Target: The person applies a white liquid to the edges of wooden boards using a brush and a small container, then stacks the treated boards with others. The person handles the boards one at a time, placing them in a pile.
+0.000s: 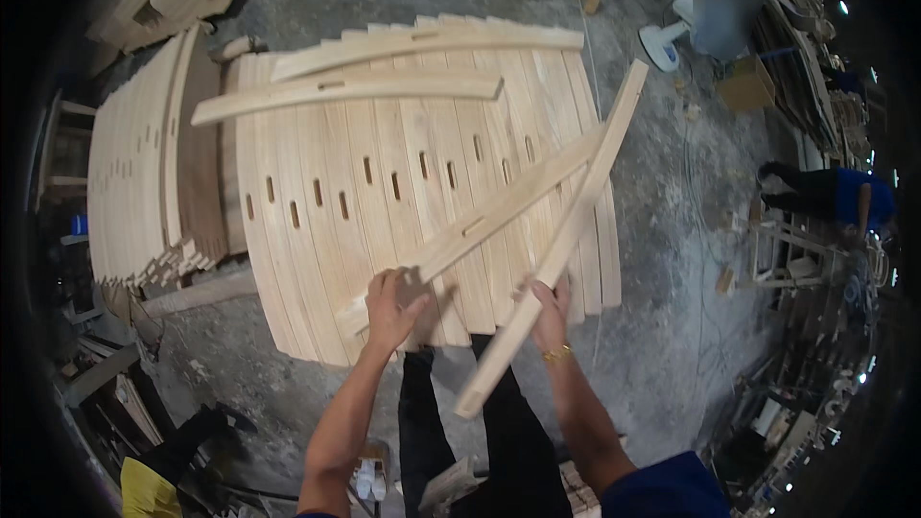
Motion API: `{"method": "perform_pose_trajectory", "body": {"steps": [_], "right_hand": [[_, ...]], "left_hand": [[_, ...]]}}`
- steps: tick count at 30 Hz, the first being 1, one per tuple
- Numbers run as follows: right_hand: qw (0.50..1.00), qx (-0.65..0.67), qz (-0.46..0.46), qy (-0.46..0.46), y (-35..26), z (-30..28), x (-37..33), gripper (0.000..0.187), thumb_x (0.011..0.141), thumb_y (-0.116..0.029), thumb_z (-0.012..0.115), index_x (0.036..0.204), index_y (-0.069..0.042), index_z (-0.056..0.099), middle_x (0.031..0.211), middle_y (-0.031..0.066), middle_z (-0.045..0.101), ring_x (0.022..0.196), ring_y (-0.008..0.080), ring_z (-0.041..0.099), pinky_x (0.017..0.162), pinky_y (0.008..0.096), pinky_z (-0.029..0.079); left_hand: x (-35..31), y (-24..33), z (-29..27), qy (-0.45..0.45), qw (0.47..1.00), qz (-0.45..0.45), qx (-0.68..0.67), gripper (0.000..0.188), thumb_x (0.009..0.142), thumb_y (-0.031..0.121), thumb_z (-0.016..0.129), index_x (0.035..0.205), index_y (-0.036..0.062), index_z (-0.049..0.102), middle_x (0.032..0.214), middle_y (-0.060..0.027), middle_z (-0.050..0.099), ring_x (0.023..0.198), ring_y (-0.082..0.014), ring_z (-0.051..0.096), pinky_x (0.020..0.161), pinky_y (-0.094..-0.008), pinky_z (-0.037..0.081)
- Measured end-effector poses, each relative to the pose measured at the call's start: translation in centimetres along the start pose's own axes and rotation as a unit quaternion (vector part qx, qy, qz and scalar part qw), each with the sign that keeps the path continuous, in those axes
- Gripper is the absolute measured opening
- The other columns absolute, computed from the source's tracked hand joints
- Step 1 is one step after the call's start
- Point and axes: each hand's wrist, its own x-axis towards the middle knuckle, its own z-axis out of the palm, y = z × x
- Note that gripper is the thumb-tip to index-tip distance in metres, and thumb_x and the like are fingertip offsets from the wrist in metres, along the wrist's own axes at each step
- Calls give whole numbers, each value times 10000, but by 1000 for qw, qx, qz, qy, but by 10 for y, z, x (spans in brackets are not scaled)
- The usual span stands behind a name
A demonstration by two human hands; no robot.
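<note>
My right hand (551, 315) grips a long pale wooden slat (595, 177) below its middle. The slat is raised and slants from near my legs up to the far right. My left hand (391, 311) lies over the near left part of another slotted slat (472, 226), its thumb held apart. That slat lies diagonally across a row of wooden slats (331, 278) set side by side, several with short oval slots. The slat in my right hand hides part of the diagonal one. Whether my left fingertips press on the wood is hard to tell.
Two loose curved slats, a nearer one (355, 87) and a farther one (451, 41), lie across the row's far side. At left stands a stack of slats (134, 163). A fan (662, 43) stands far right on the concrete floor (662, 221). Other people are at both sides.
</note>
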Motion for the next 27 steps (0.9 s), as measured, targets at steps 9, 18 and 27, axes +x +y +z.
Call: {"method": "perform_pose_trajectory", "body": {"steps": [9,18,27], "right_hand": [[984,78,40,156,69,132,-41,333,781,-95,607,1043,31,444,993,125,540,854,197,558,737,315,486],[977,-46,23,208,65,183,-2,495,713,-120,687,1043,97,389,1007,156,518,845,216,551,669,300,503],[959,-162,51,228,86,165,42,640,646,-108,742,1141,55,371,1009,150,554,855,222,575,718,331,508]], "left_hand": [[-101,-31,-81,-117,983,-142,-1,432,581,230,750,960,96,592,869,-129,562,830,-302,576,723,-376,474],[-120,-95,-74,208,919,-271,-197,421,632,111,754,997,2,573,807,-77,577,746,-191,581,679,-298,482],[-96,-111,-36,285,857,-325,-281,337,795,109,589,1099,-33,562,985,-133,606,858,-178,576,773,-292,457]]}}
